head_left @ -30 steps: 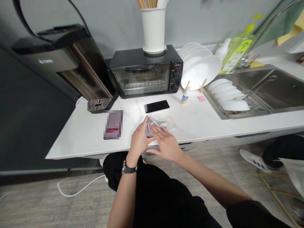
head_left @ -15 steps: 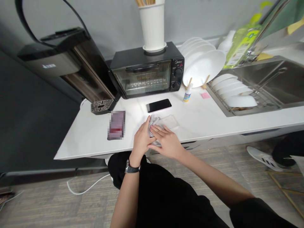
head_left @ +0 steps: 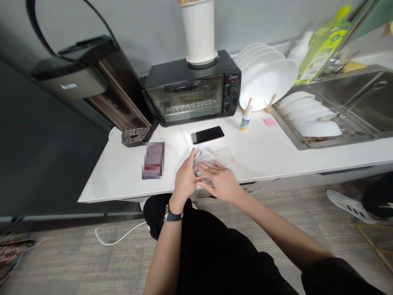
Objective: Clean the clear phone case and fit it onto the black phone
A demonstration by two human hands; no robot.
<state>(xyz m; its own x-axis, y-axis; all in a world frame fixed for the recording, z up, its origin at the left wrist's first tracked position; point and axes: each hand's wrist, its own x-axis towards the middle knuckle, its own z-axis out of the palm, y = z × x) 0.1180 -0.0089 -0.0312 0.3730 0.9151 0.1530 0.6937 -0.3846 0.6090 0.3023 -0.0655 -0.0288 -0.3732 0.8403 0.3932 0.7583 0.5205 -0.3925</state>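
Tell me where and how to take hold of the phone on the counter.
Grip the phone by its two long edges, near the right-hand end, coming from above and the right. It lies flat, screen up, so its thin edges look like the best hold. The oven stands behind it and the cloth lies in front, so that end seems easier to approach.

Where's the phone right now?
In the head view, the phone lies on the counter in front of the oven, just beyond the cloth under the hands and left of the spray bottle.
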